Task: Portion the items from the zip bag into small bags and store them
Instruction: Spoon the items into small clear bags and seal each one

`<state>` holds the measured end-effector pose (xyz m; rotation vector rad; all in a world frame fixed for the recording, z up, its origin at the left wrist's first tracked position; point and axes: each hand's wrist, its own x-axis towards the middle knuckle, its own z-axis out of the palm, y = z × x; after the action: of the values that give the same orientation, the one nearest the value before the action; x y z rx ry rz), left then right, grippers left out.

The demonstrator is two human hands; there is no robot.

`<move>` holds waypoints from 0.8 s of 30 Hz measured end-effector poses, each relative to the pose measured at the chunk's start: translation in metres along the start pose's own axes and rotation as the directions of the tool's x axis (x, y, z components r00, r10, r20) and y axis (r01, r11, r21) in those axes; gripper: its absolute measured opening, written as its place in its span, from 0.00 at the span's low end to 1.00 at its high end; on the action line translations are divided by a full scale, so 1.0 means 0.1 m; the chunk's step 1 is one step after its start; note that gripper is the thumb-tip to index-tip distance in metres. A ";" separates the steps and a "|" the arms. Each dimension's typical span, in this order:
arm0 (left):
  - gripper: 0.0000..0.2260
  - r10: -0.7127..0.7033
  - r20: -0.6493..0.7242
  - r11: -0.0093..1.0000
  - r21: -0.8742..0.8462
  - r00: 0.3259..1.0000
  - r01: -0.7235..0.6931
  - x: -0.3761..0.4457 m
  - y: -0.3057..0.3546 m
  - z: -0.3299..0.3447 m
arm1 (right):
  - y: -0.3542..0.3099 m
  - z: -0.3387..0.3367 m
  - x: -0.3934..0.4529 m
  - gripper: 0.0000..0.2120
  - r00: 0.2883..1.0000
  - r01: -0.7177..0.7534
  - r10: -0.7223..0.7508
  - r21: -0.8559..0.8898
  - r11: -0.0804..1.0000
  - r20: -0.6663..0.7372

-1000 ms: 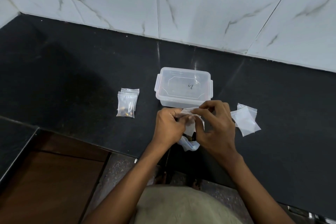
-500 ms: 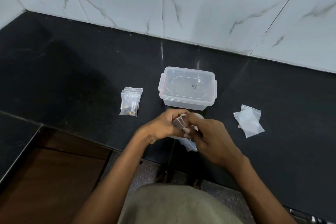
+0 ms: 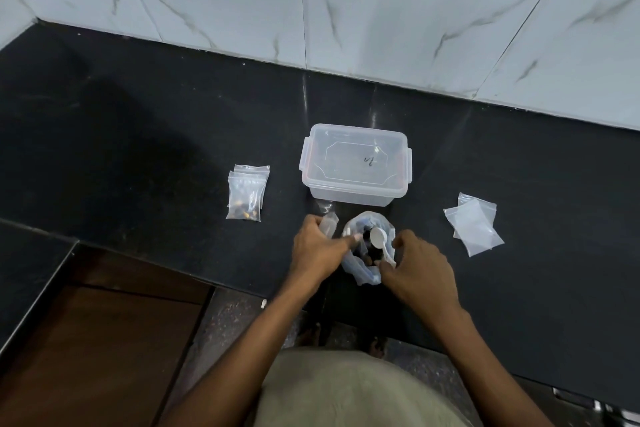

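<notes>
Left hand is curled around a small clear bag, fingers closed on it, the bag poking up past the knuckles, and its forefinger stretches across to the rim of the open zip bag. Right hand is right up against the other side of that zip bag, thumb and fingertips pinched at the handle end of a white plastic spoon; the pinch looks closed on the handle, though the contact point is partly hidden by the thumb. The spoon's bowl sits inside the mouth of the zip bag, over the dark contents. The zip bag stands slumped open on the black countertop, between the two hands, near the front edge. Just behind it, a clear plastic storage box with its lid on. Off to the left, well apart, a little stack of filled small bags lying flat, brownish pieces at the bottom. Off to the right, a loose pile of empty small bags. White marbled wall tiles run along the back.
</notes>
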<state>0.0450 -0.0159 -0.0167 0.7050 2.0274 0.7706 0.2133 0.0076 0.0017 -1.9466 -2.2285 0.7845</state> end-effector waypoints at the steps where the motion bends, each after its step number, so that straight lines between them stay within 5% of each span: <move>1: 0.26 -0.023 0.042 0.999 0.042 0.999 0.021 -0.01 -0.01 0.05 | 0.01 0.02 0.00 0.10 1.000 -0.004 0.004 0.050 0.999 0.001; 6: 0.21 -0.056 0.110 0.987 0.159 0.992 0.038 -0.06 -0.03 0.16 | 0.06 0.05 0.03 0.03 0.995 0.004 0.005 0.094 0.996 -0.095; 11: 0.16 -0.014 0.120 0.994 0.113 0.993 0.000 -0.05 0.03 0.16 | 0.17 -0.03 0.11 0.03 0.959 0.187 -0.164 0.082 0.979 -0.229; 16: 0.18 -0.017 0.183 0.998 0.061 0.983 0.006 0.04 0.04 0.18 | 0.24 -0.03 0.15 0.06 0.945 0.282 -0.272 0.031 0.959 -0.183; 21: 0.28 0.049 0.227 0.967 -0.254 0.973 0.011 0.06 0.04 0.23 | 0.29 0.11 0.23 0.08 0.955 0.272 -0.267 0.026 0.962 -0.130; 24: 0.25 0.040 0.160 0.872 -0.487 0.986 0.044 0.06 0.00 0.26 | 0.26 0.12 0.25 0.09 0.954 0.269 -0.256 0.063 0.961 -0.158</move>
<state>0.0639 -0.0051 -0.0321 0.4516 1.5851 1.1326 0.2279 0.0288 -0.0261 -1.5708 -2.2611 0.6612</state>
